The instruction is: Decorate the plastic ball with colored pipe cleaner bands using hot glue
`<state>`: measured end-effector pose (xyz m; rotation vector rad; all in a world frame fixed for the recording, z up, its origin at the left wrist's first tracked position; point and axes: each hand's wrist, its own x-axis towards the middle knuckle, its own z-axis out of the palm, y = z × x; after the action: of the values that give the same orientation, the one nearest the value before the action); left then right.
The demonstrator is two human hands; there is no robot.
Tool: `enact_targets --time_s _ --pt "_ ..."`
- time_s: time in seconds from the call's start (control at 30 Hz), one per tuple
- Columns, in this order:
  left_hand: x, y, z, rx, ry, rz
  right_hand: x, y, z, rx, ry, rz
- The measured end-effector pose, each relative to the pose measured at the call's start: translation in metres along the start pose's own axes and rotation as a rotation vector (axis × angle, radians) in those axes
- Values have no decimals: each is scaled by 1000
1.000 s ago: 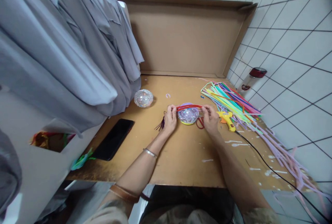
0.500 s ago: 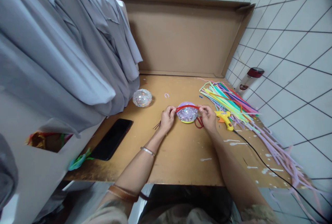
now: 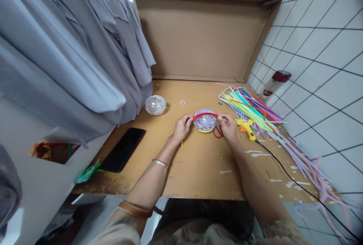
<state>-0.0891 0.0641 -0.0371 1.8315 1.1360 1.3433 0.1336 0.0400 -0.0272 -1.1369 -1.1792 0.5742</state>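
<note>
A red strip [image 3: 204, 114] arches over the upper part of a clear, glittery ball [image 3: 205, 123] that has purple at its back and yellow at its front edge. My left hand [image 3: 183, 126] pinches the strip's left end, and my right hand [image 3: 227, 124] pinches the right end. Red-handled scissors [image 3: 217, 132] lie beside the ball, partly behind my right hand. A second clear ball [image 3: 155, 105] rests on the table farther left. Just right of my right hand lies a yellow glue gun [image 3: 247, 128].
Colourful fuzzy stems [image 3: 252, 109] are piled at the right, near a red-lidded bottle [image 3: 275, 83]. A black phone [image 3: 124, 149] lies at the left. The glue gun's black cord [image 3: 286, 171] runs off the right front. Grey cloth [image 3: 93, 56] hangs at the left.
The red strip is now arched up a little more between my hands. A small yellow piece now shows beside my left wrist. The view has shifted slightly.
</note>
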Motion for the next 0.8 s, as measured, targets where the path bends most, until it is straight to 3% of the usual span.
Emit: enact_targets --time_s 0.8 --pt "-8 4 0 275 30 373 -2 12 3 -39 -28 -27"
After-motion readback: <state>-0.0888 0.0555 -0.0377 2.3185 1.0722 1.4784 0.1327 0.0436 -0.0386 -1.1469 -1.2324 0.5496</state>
